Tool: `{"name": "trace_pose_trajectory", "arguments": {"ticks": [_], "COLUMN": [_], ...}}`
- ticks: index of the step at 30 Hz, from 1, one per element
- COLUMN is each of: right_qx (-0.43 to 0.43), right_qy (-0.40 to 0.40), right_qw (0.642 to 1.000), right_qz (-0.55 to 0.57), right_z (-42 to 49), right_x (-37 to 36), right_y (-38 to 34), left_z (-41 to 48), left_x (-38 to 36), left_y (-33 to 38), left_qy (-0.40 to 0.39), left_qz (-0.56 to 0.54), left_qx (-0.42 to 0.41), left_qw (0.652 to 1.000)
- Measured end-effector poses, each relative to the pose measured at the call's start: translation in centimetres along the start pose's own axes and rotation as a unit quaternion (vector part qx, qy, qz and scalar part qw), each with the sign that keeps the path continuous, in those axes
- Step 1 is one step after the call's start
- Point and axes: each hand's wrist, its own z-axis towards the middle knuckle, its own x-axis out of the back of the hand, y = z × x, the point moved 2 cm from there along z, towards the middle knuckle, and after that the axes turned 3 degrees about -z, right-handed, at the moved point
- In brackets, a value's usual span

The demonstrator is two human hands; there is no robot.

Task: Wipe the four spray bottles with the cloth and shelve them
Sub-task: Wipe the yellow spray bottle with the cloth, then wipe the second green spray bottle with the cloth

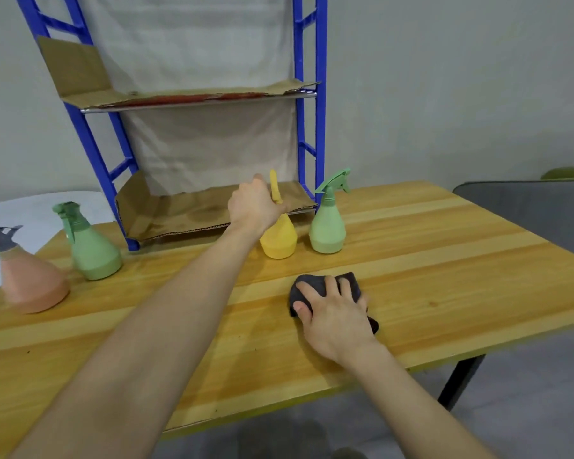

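Note:
My left hand (254,205) is wrapped around the neck of the yellow spray bottle (279,240), which stands on the wooden table (444,260) in front of the shelf. My right hand (335,313) lies on the dark grey cloth (348,281) with fingers curled over it, nearer to me on the table. A green spray bottle (328,226) stands just right of the yellow one. At the left stand a second green bottle (92,250) and a pink bottle with a grey head (30,286).
A blue metal shelf rack (307,104) stands at the back of the table, its two shelves lined with cardboard (179,210) and bare. A grey chair (527,203) sits at the right. The table's front edge runs close to me.

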Motion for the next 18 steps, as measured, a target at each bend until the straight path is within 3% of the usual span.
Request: {"name": "trace_pose_trajectory", "arguments": {"ticks": [4, 8, 13, 18], "right_qx": [0.009, 0.047, 0.159, 0.197], "right_qy": [0.011, 0.019, 0.005, -0.044], "right_qw": [0.999, 0.998, 0.983, 0.966], "right_qz": [0.039, 0.049, 0.087, 0.159], "right_z": [0.2, 1.7, 5.3, 7.0], "right_x": [-0.3, -0.9, -2.6, -2.9], "right_y": [0.4, -4.2, -13.5, -22.0], "left_z": [-2.0, -4.9, -6.2, -5.3], "left_x": [1.8, 4.8, 10.8, 15.9], "left_y": [-3.9, -10.6, -18.0, -23.8], "left_qy": [-0.034, -0.031, 0.12, 0.244], "left_qz": [-0.022, 0.009, 0.033, 0.029], "left_qx": [0.007, 0.002, 0.047, 0.124], "left_qw": [0.999, 0.999, 0.991, 0.961]}}
